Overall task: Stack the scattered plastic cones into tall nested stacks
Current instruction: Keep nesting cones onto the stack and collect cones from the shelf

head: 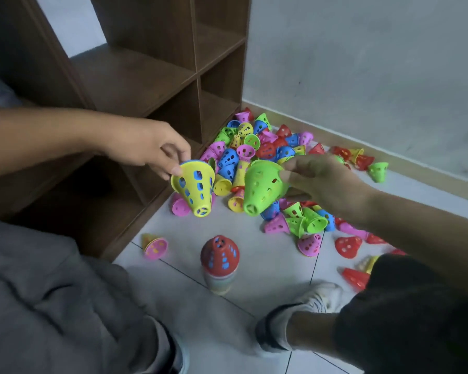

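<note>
Left hand point(157, 148) pinching a yellow cone point(195, 190) by its rim, right hand point(322, 182) gripping a green cone point(264, 188), both hovering over the red-topped stack point(220, 256) on the tile floor point(268, 265).

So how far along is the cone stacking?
Early days. One stack stands on the floor, red cone on top. In hand: the left hand holds a yellow cone with a blue one nested inside, and the right hand holds a green cone. Left to do: the big pile by the shelf remains loose.
</note>
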Demonstrator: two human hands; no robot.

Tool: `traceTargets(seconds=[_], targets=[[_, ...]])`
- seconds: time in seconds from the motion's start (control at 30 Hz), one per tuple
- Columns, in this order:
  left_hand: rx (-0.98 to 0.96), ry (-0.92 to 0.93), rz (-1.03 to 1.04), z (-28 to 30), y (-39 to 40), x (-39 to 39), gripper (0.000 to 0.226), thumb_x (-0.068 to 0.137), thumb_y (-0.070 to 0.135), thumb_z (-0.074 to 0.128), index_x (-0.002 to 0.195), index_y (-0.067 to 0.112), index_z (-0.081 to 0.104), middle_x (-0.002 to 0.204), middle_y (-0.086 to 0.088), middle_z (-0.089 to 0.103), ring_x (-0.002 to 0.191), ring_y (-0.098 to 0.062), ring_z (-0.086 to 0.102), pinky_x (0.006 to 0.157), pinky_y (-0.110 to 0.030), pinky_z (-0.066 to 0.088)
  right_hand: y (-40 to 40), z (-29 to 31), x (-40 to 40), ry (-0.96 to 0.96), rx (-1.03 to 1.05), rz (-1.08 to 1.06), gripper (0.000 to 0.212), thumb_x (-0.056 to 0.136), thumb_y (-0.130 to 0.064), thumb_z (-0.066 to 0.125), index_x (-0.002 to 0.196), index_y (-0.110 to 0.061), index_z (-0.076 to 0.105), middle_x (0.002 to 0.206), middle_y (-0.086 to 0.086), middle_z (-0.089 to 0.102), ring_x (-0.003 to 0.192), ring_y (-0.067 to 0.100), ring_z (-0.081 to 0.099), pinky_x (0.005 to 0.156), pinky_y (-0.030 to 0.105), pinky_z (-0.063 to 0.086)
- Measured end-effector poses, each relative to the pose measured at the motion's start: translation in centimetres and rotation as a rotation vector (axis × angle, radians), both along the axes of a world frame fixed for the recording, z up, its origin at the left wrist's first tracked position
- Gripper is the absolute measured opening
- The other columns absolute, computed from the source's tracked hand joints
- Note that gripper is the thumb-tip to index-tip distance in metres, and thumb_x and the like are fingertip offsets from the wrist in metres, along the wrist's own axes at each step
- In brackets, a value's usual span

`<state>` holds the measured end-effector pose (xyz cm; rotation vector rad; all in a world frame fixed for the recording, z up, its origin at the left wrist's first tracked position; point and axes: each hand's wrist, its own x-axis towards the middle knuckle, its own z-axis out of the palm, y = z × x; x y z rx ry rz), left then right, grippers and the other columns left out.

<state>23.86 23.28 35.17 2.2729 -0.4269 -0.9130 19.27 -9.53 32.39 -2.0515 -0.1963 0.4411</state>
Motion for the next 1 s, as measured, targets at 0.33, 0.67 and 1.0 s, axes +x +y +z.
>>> traceTargets(seconds=[0.33,0.67,1.0], targets=[[0.059,-0.032,0.089,4.3,2.8,-0.8,0.015,0.089,0.008,0.066,0.103,0.003,0.071,0.094,-0.013,0.076,0.095,-0.024,0.073,0.083,-0.030,0.060,4.5,0.2,-4.2,0.392,0.210,0.123,0.023,0.102,-0.016,0.052,0.114,-0.001,0.064,0.104,0.012,0.075,0.092,0.024,0.074,0.082,0.029,0.060],[0.088,0.049,0.065,2.9,3.0,-1.3,0.020,0.088,0.013,0.065,0.106,0.006,0.071,0.099,-0.011,0.076,0.100,-0.026,0.072,0.093,-0.039,0.057,6.7,-3.8,-4.9,0.410,-0.013,-0.004,0.012,0.100,-0.016,0.057,0.104,-0.012,0.068,0.103,0.010,0.073,0.077,0.022,0.074,0.067,0.024,0.061],[-0.066,0.188,-0.001,1.3,-0.3,-1.7,0.021,0.092,0.010,0.063,0.111,0.003,0.069,0.104,-0.014,0.075,0.102,-0.027,0.072,0.088,-0.032,0.058,6.2,-7.0,-4.2,0.507,-0.030,-0.058,0.015,0.096,-0.005,0.061,0.104,0.001,0.072,0.097,0.014,0.076,0.083,0.020,0.075,0.080,0.027,0.061]])
